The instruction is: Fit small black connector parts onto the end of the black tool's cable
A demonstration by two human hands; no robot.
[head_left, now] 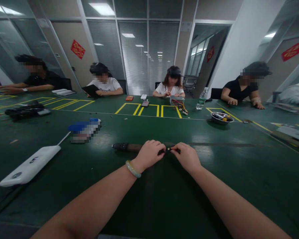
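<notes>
A long, dark rod-shaped tool (133,147) lies crosswise on the green table, with a brown middle, a black ribbed neck and a silver tip at its left end. Wrapped round its right part, my left hand (150,153) has its fingers curled closed and a pale bangle at the wrist. Close beside it, my right hand (188,156) pinches a small dark piece with a yellowish bit (168,149) at the tool's right end. Whether that piece is joined to the tool is hidden by my fingers.
A white power bank (31,166) with a cable lies left, near a blue-and-white blurred item (86,127). Across the table (129,205) are a metal bowl (222,122) of small parts, a water bottle (201,100), bundled wires (180,105) and several seated people.
</notes>
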